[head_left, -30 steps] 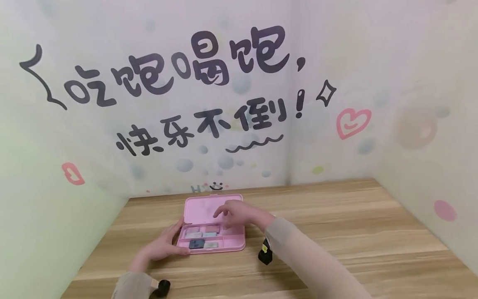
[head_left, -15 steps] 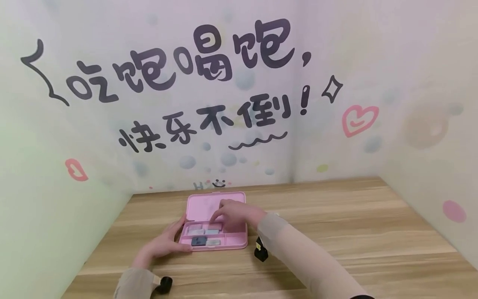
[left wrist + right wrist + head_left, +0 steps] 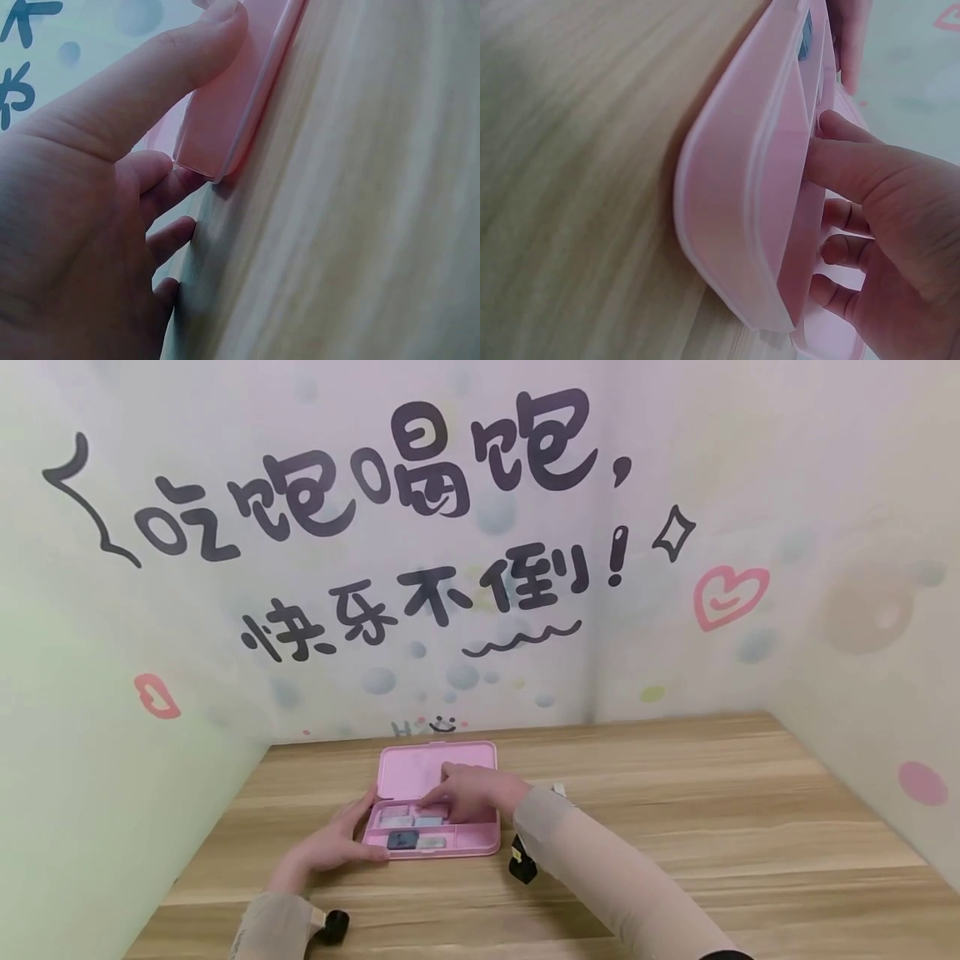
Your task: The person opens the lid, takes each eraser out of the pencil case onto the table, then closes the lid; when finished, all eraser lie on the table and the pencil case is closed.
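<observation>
A pink plastic case [image 3: 478, 838] lies on the table with its lid [image 3: 408, 770] swung back. Inside are several small rectangular blocks, among them a dark block [image 3: 402, 840], a whitish block [image 3: 431, 842], a pale blue block [image 3: 428, 821] and a pinkish block [image 3: 437, 811]. My left hand [image 3: 330, 845] grips the case's left end, thumb at the front corner and fingers along the side. My right hand [image 3: 468, 792] reaches over the rear compartment, its index finger at the pinkish block. In the right wrist view, the thumb tip is hidden behind the case's divider.
The wood-grain table [image 3: 675, 827] extends right and forward of the case. A small white item [image 3: 558, 789] shows behind my right sleeve. A printed wall [image 3: 450, 568] stands close behind, with side walls left and right.
My right hand has lowered and shifted slightly left, bringing the index finger down to the pinkish block. The left hand keeps its hold on the case. The head view has shifted slightly.
</observation>
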The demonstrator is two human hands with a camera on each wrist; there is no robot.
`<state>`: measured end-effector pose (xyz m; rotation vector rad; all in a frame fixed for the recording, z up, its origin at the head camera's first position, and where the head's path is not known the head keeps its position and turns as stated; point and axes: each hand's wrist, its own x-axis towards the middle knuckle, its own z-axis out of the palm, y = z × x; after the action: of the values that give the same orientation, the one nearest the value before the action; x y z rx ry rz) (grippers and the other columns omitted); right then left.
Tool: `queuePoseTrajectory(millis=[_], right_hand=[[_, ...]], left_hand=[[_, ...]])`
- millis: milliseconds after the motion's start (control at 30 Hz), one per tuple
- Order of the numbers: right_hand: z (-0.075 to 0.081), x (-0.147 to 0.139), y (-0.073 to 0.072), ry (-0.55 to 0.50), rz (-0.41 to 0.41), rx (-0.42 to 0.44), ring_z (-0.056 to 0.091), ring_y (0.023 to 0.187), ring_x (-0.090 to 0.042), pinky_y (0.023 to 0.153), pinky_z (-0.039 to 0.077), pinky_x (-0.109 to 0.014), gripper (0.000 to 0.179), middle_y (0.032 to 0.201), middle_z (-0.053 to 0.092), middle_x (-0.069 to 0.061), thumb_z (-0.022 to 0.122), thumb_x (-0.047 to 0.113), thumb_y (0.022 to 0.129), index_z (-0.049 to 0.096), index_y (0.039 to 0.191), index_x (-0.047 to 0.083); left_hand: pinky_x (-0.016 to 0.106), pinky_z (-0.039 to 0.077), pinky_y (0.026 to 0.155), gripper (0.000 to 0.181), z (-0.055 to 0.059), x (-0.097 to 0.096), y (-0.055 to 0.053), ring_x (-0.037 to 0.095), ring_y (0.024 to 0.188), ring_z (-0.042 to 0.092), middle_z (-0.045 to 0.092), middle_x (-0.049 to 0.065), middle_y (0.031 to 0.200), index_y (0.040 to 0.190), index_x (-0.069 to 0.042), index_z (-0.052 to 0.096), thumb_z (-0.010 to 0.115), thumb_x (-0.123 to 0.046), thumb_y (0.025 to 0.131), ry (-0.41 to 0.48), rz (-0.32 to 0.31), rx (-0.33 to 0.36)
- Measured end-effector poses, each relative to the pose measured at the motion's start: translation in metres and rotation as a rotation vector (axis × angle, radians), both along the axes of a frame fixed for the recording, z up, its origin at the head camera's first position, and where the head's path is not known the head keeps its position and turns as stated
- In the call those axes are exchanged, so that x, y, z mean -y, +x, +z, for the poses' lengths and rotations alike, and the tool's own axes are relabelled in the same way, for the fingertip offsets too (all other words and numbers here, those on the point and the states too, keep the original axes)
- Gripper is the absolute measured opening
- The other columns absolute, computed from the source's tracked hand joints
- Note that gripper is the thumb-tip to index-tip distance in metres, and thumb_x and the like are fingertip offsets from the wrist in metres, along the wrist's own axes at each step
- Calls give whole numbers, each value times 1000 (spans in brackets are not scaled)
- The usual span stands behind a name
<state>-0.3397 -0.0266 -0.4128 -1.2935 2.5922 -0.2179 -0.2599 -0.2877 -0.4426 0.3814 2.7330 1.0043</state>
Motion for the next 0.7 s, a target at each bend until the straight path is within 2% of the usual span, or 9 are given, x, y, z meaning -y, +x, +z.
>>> queuePoseTrajectory(millis=[167, 333, 467, 700], right_hand=[[-3, -1, -1, -12, -24, 50, 46, 83, -10, 71, 40, -23, 58, 97, 44, 5, 73, 13, 86, 57, 132, 45], [-3, -2, 0, -37, -30, 62, 47, 84, -10, 71, 40, -22, 57, 97, 45, 5, 73, 10, 85, 61, 130, 41], [-2, -3, 0, -53, -21, 50, 48, 84, -8, 72, 41, -21, 55, 97, 47, 6, 74, 8, 83, 64, 128, 38], [-3, -2, -2, -39, 12, -18, 48, 85, -6, 74, 42, -21, 49, 98, 49, 6, 75, 12, 84, 66, 126, 36]], left_hand=[[68, 16, 106, 115, 0, -1, 0, 48, 140, 13, 15, 26, 156, 156, -9, 10, 82, -45, 73, -1, -2, 0], [68, 16, 106, 115, -1, -1, -2, 47, 140, 13, 16, 24, 157, 156, -10, 11, 82, -45, 73, 3, 6, 0], [67, 16, 107, 114, -2, -1, -3, 47, 140, 14, 18, 25, 156, 156, -10, 11, 82, -44, 73, 7, 3, -5], [67, 16, 106, 115, -2, 1, -2, 47, 140, 14, 18, 25, 156, 156, -10, 12, 82, -45, 73, 4, 5, -9]])
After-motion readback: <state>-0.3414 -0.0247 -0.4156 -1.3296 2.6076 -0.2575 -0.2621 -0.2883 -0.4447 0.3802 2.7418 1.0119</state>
